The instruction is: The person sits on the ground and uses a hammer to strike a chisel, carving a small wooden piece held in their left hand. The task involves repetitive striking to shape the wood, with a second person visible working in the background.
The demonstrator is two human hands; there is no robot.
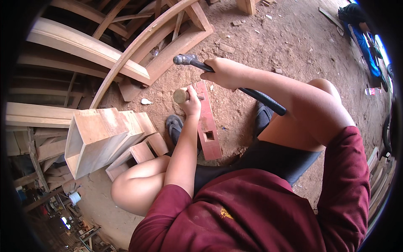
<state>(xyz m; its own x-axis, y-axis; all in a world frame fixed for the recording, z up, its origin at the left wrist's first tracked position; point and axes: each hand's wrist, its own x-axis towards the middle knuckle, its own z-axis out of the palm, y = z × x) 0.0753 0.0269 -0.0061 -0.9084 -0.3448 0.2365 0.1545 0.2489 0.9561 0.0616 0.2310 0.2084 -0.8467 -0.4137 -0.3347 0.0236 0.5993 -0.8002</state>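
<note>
A reddish wooden beam lies on the dirt ground between the person's feet, running away from the body, with a square hole cut through its nearer part. The left hand is wrapped around the handle of a chisel, its pale round butt facing up and its metal part reaching over the beam's farther part; whether the edge touches the wood is hard to tell. The right hand grips a hammer by its dark handle, the metal head pointing left, apart from the chisel butt. A dark sandal sits left of the beam, and a dark shoe right of it. The maroon shirt carries a small yellow emblem on the front, too small to make out. To the left stand pale wooden boxes; beyond them are stacked timbers and a curved wooden frame. A white bucket shows at lower left. Far right, a clear bottle has a pinkish label whose print is illegible, near some blue cloth.
</note>
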